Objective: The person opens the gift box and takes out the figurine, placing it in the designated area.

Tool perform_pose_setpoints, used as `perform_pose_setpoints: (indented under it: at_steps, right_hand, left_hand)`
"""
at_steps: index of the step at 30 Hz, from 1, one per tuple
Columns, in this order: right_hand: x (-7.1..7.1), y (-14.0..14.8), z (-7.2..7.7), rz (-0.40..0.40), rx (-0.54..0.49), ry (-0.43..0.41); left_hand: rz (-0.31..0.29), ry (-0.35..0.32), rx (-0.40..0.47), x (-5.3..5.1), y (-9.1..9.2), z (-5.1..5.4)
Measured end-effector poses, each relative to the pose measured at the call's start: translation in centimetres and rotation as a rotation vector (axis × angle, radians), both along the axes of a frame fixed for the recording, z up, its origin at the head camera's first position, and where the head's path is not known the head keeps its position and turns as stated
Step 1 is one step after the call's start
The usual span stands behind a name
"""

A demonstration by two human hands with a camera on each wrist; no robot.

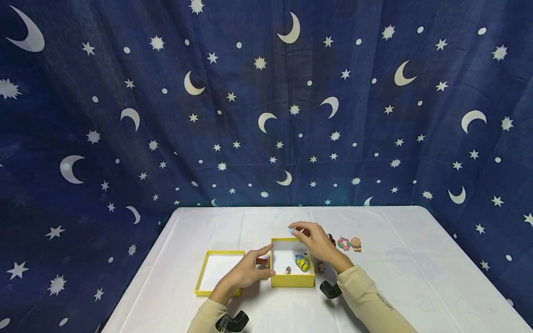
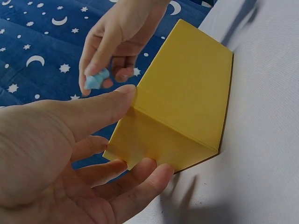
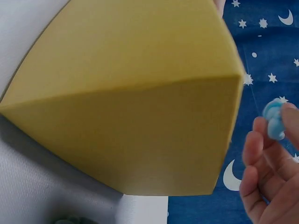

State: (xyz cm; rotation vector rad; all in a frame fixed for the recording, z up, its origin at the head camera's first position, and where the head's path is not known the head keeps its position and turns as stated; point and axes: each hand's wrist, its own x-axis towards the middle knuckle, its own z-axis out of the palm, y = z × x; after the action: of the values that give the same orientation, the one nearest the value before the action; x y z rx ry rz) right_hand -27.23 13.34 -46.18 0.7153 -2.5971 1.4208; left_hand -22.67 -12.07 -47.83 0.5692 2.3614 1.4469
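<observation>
An open yellow box point(image 1: 293, 280) with a white inside stands on the table. Inside it lie a blue-and-yellow toy figure point(image 1: 302, 262) and a smaller grey figure point(image 1: 288, 270). My left hand point(image 1: 248, 269) rests against the box's left side, thumb at the near corner and fingers spread along the wall. Above the box's far right part, my right hand point(image 1: 315, 241) pinches a small light-blue toy figure point(image 3: 274, 120) between thumb and fingertips. That figure point(image 2: 96, 79) shows beyond the box in the left wrist view too.
A yellow-rimmed lid point(image 1: 203, 272) with a white inside lies left of the box, partly behind the left arm. Right of the box are a pink figure point(image 1: 343, 243), a tan figure point(image 1: 356, 244), a dark red one point(image 1: 331, 239) and a small brownish piece point(image 1: 320, 266).
</observation>
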Motion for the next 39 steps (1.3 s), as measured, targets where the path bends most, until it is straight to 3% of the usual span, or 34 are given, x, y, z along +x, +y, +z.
perform_pose_setpoints:
  at_steps: [6,16,22,39]
  right_hand:
    - [0.1,0.0,-0.1,0.010,-0.044,0.029]
    - [0.5,0.3,0.0,-0.001,-0.084,-0.049]
    - [0.7,0.7,0.0,0.011,-0.142,-0.049]
    - [1.2,2.2,-0.2,-0.032,-0.160,-0.096]
  left_hand:
    - [0.000,-0.001,-0.004,0.0,0.0,0.0]
    - [0.002,-0.006,-0.009,0.0,0.1,0.0]
    - [-0.002,-0.002,-0.007,0.0,0.0,0.0]
    - [-0.004,0.005,-0.013,0.0,0.0,-0.1]
